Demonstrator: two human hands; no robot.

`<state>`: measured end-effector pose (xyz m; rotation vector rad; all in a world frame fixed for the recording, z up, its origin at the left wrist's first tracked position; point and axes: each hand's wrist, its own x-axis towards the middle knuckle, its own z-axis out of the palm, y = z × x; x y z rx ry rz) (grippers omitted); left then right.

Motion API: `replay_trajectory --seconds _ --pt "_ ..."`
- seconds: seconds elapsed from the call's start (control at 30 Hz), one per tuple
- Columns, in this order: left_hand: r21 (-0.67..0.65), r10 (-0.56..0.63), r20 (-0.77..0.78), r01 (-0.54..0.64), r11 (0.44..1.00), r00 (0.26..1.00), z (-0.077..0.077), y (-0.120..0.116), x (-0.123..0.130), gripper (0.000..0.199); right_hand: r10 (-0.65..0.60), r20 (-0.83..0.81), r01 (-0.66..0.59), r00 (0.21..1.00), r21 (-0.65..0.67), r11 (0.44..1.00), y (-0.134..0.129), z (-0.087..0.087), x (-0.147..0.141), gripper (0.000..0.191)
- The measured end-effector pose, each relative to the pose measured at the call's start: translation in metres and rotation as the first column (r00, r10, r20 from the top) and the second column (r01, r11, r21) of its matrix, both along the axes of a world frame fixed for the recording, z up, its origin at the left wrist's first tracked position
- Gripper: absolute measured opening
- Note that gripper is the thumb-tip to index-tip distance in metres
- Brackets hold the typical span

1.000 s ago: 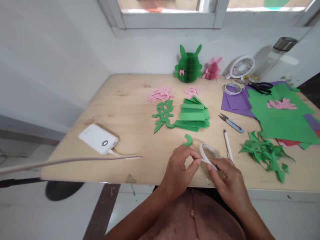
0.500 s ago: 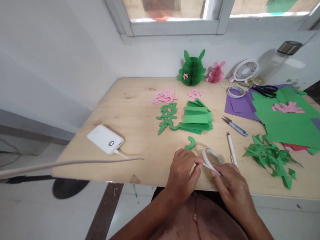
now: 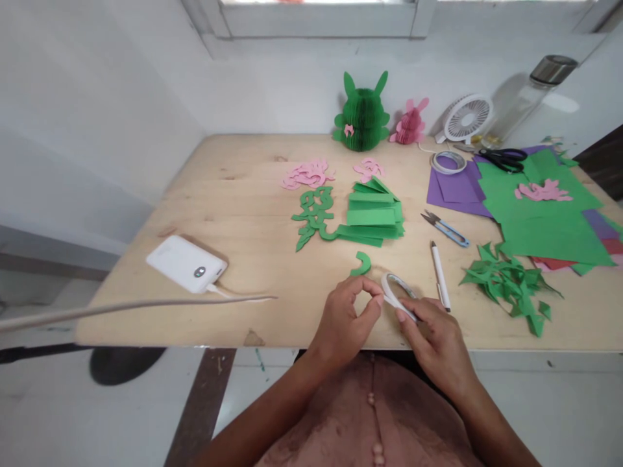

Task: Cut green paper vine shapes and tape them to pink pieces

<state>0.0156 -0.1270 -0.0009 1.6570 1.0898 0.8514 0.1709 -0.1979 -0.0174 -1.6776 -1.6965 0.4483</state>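
Observation:
My right hand (image 3: pixel 435 337) grips a white roll of tape (image 3: pixel 400 285) that stands tilted on its edge near the table's front. The thumb and fingertip of my left hand (image 3: pixel 348 314) are pinched together on the loose tape end at the roll's left side. Just beyond my left hand lies a curved green paper piece (image 3: pixel 363 263). Farther back are stacked green paper strips (image 3: pixel 372 216) and a pile of curled green cutouts (image 3: pixel 314 214).
Right of the roll lie a white pen (image 3: pixel 440 275), blue snips (image 3: pixel 446 229) and green scraps (image 3: pixel 511 282). A white power bank (image 3: pixel 186 263) with a cable is at the left. Paper figures (image 3: pixel 365 120), a fan (image 3: pixel 468 119) and a bottle (image 3: pixel 525 104) stand at the back.
The whole view has tilted down a little, so the table sits higher and slightly left. Both hands keep their hold at the roll, with the left pinch still at the tape end.

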Motion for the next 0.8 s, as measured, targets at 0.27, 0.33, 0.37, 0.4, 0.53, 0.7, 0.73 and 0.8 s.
replay_trajectory --seconds 0.27,0.33,0.37,0.4,0.53,0.7,0.73,0.8 --pt "0.032 -0.022 0.057 0.020 0.999 0.998 -0.009 0.003 0.002 0.006 0.001 0.001 -0.001 1.000 0.010 1.000 0.002 0.004 -0.001 0.023" --pt "0.055 -0.026 0.088 0.021 0.998 0.996 -0.008 0.004 0.003 0.006 -0.012 -0.005 0.012 1.000 0.022 1.000 0.002 0.005 -0.001 0.021" --pt "0.065 -0.027 0.099 0.021 0.998 0.995 -0.008 0.005 0.003 0.006 -0.018 -0.007 0.018 1.000 0.029 0.999 0.002 0.005 -0.001 0.021" --pt "0.073 -0.030 0.106 0.023 0.997 0.994 -0.007 0.005 0.004 0.006 -0.022 -0.009 0.022 1.000 0.032 0.999 0.002 0.005 -0.001 0.020" --pt "0.085 -0.051 0.111 0.041 0.996 0.993 -0.004 0.008 0.004 0.008 -0.021 -0.009 0.021 1.000 0.036 0.999 0.004 0.005 0.000 0.019" --pt "0.091 -0.068 0.120 0.057 0.994 0.990 -0.003 0.011 0.004 0.005 -0.030 -0.025 0.032 0.999 0.050 0.998 0.006 0.007 0.002 0.018" --pt "0.094 -0.068 0.123 0.057 0.994 0.990 -0.003 0.011 0.004 0.005 -0.037 -0.024 0.038 0.999 0.051 0.998 0.006 0.007 0.002 0.018" --pt "0.096 -0.069 0.129 0.057 0.994 0.989 -0.004 0.011 0.004 0.004 -0.048 -0.020 0.049 0.999 0.054 0.997 0.006 0.006 0.002 0.019"
